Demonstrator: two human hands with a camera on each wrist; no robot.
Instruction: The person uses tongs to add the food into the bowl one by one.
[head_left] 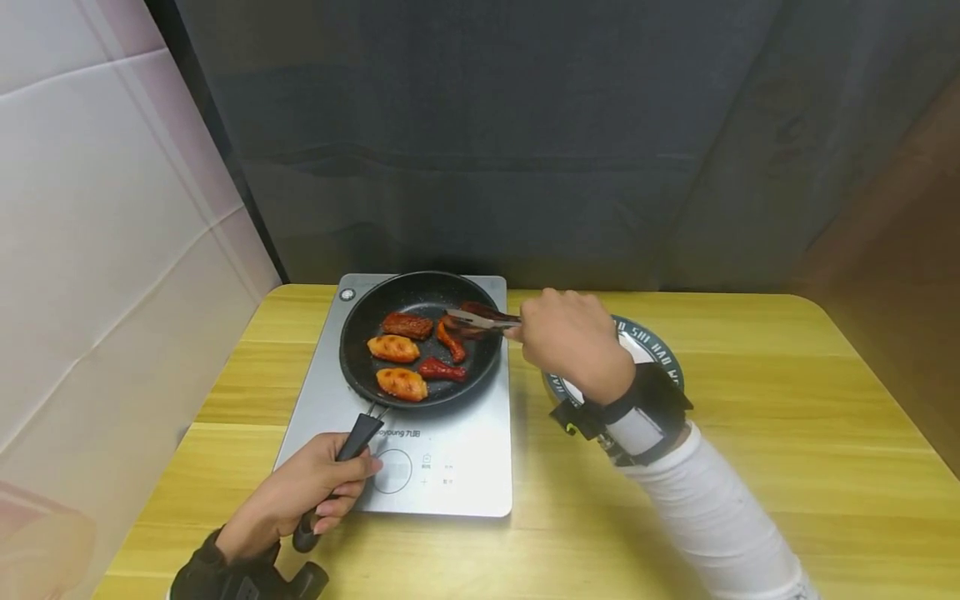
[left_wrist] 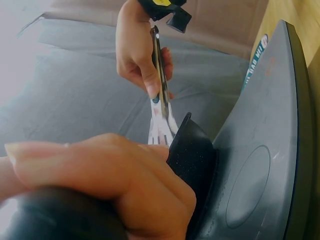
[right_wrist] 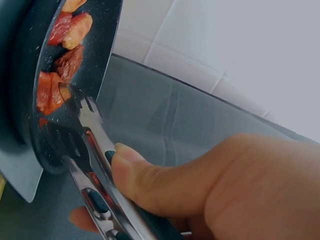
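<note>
My left hand [head_left: 322,483] grips the black handle [head_left: 362,435] of a frying pan [head_left: 416,293]. My right hand [head_left: 566,337] holds metal tongs [head_left: 489,322], reaching in over the pan's right side. Their tips are parted beside a curved orange-red piece [head_left: 452,343] and overlap a dark reddish-brown piece [head_left: 480,308]. Two golden wings, one at the front [head_left: 402,384], lie on the pan's left, with a browned slab of meat [head_left: 407,325] behind them. A small red drumstick [head_left: 442,369] lies near the front. In the right wrist view, the slotted tong tips [right_wrist: 75,125] stand apart close to the food.
Under the pan is a silver induction cooker [head_left: 480,475] with a round control mark. A plate [head_left: 658,346] with a dark lettered rim stands to the right, partly hidden beneath my right wrist. A dark curtain [head_left: 480,167] hangs behind the wooden table [head_left: 750,417].
</note>
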